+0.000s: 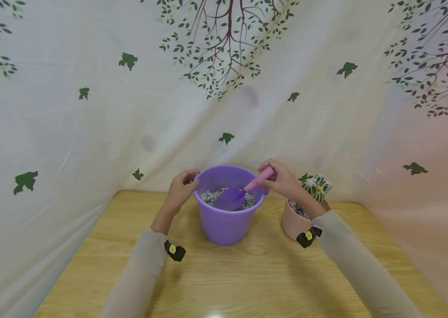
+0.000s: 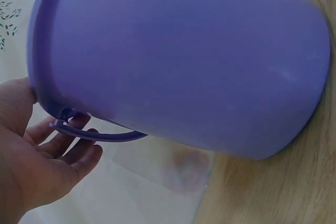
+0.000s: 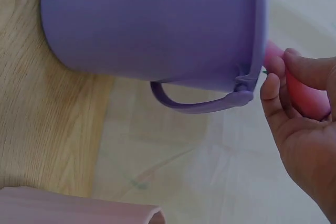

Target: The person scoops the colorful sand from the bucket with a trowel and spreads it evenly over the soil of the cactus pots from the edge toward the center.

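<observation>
A purple bucket (image 1: 227, 227) stands upright on the wooden table, partly filled with small multicoloured beads (image 1: 250, 201). My left hand (image 1: 180, 190) holds its rim at the left, thumb against the rim. In the left wrist view, the other fingers curl beside the hinge of the bucket's hanging handle (image 2: 115, 136). At the opposite side, my right hand (image 1: 281, 182) grips the pink handle of a toy shovel (image 1: 258, 179) just above the rim. The shovel's purple blade slants down into the bucket, over the beads. From the right wrist, the bucket wall hides that blade.
Right of the bucket, a pink pot (image 1: 293, 221) holds dark granules and a green-and-white plant (image 1: 319, 187) with a yellow centre; my right forearm partly covers it. A leaf-printed cloth (image 1: 184, 123) hangs behind the table (image 1: 231, 278). Both wrists carry black camera mounts.
</observation>
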Demonstrator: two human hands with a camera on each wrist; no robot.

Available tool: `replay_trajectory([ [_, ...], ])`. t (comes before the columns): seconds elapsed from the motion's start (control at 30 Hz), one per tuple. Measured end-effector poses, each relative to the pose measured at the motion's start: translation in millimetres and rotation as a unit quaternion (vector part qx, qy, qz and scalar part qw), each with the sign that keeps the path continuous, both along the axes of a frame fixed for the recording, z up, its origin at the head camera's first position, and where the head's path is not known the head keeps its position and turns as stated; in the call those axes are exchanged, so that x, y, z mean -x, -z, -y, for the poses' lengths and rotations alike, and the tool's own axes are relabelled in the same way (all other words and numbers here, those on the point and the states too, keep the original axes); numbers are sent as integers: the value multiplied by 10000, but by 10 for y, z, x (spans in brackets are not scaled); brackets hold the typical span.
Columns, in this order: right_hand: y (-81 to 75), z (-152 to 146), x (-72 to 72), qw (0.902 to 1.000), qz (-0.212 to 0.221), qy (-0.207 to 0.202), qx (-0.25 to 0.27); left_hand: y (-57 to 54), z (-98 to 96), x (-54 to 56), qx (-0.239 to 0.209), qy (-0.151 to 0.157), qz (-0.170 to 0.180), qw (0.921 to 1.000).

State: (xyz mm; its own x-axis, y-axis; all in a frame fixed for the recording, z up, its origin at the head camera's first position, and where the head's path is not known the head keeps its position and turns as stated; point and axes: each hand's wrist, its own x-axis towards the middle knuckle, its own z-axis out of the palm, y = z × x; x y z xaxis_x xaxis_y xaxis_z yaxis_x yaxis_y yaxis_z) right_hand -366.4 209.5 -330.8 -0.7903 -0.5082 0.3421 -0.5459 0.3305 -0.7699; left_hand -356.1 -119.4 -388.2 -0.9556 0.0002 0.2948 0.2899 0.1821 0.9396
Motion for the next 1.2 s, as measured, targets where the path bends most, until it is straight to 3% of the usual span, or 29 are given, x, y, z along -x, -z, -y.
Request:
replay_trajectory([
  [0.13,-11,42,81,9997,147,-178,-124,64,-11,31,-217,-79,-97,9997],
  [0.23,-123,59,117,9990,-195,-336,-238,84,-26,27,-285,-106,-106,9995],
  [0.37,-343,107,109,9930,-926,-195,-708,109,-38,18,-382,-68,-68,9992],
  [0.5,-453,188,113,9895,-907,-207,-1104,121,-36,17,-476,-114,-104,9987],
  [0.67,-348,255,223,9915,-461,-487,-1116,104,-44,8,-507,-199,-125,9984],
  [0.83,-181,308,281,9938,-235,-365,-1027,94,-51,-22,-446,-196,-6,9988],
  [0.97,-79,376,241,9953,-18,-225,-941,85,-38,-33,-396,-249,108,9988],
  [1.2,28,452,105,9956,715,439,-414,75,-40,-9,-442,-167,139,9988],
])
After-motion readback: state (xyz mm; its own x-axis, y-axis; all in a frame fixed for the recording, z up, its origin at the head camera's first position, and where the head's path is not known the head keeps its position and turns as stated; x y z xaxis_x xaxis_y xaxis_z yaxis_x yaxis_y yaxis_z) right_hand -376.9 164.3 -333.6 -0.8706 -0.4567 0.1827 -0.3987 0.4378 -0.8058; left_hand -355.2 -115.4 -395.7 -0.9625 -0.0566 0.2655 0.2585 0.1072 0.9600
